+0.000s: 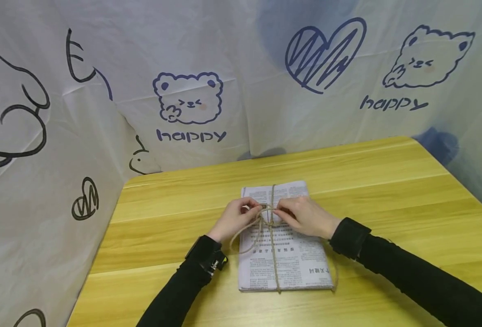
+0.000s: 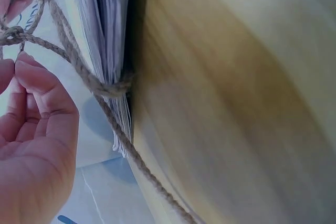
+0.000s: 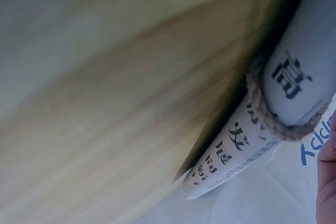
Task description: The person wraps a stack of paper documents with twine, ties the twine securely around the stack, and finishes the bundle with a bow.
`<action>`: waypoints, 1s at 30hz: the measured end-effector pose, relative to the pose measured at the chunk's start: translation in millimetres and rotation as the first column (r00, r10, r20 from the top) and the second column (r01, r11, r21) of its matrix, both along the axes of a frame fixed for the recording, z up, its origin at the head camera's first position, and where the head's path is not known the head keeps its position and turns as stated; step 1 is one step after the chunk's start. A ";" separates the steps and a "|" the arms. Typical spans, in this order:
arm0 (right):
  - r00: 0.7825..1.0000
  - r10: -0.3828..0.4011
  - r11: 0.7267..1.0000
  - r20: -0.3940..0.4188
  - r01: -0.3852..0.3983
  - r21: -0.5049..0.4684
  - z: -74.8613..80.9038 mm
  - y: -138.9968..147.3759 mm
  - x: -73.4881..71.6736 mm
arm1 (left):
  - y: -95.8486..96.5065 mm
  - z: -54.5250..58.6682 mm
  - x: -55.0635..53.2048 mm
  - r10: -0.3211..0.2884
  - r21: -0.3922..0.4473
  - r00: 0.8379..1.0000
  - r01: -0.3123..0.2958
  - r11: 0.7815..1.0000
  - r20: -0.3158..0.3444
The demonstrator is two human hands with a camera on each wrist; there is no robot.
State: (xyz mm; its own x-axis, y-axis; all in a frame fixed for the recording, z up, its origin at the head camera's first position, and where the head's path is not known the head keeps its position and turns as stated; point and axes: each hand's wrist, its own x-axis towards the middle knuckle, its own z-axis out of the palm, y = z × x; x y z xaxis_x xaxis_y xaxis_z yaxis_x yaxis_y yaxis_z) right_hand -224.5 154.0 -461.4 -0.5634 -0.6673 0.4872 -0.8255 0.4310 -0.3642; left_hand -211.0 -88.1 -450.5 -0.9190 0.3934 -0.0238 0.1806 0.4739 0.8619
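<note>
A folded stack of newspapers (image 1: 285, 268) lies on the table, with brown twine (image 1: 274, 256) running round it lengthwise and crosswise. Over the crossing, my left hand (image 1: 233, 219) pinches the twine between thumb and fingertips, and a loose loop hangs below it. From the other side my right hand (image 1: 309, 217) pinches the twine too, its fingertips close to the left ones. The left wrist view has the left hand (image 2: 39, 124) beside knotted twine (image 2: 71, 53) at the stack's layered edge. In the right wrist view, twine (image 3: 262, 103) wraps the folded edge; only a sliver of right hand (image 3: 326, 182) shows.
The wood-grain table (image 1: 175, 209) extends on both sides of the stack. White cloth (image 1: 122, 27) with drawn bears and hearts hangs behind and at the sides. A loose twine end (image 1: 335, 274) trails by the stack's near right corner.
</note>
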 end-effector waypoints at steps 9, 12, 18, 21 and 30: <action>1.000 0.022 0.999 -0.022 -0.021 0.037 2.8 6.7 2.2 | -6.1 -0.3 0.6 0.055 0.052 0.997 -0.058 0.997 0.048; 1.000 0.015 0.998 0.005 -0.015 0.064 3.5 8.6 3.5 | -7.1 -1.1 0.4 0.066 0.095 0.995 -0.073 0.993 0.076; 0.997 -0.046 0.994 0.063 0.039 0.101 5.8 13.5 8.9 | -7.3 -2.3 0.3 0.054 0.159 0.988 -0.077 0.984 0.143; 0.995 -0.081 0.996 0.052 0.078 0.053 6.2 16.1 15.6 | -6.3 -3.7 -0.1 0.054 0.180 0.985 -0.084 0.980 0.166; 0.992 0.012 0.999 0.124 -0.017 0.041 14.8 2.3 44.4 | -2.0 -5.8 -1.5 0.067 0.177 0.985 -0.096 0.980 0.160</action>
State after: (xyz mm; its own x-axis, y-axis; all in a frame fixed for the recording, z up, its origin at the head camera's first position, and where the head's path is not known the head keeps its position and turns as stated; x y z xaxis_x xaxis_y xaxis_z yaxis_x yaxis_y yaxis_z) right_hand -180.2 156.3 -446.6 -0.6075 -0.6942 0.3861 -0.7817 0.4360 -0.4459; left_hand -212.5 -90.1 -456.3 -0.9393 0.3281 -0.1002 0.0079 0.3127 0.9498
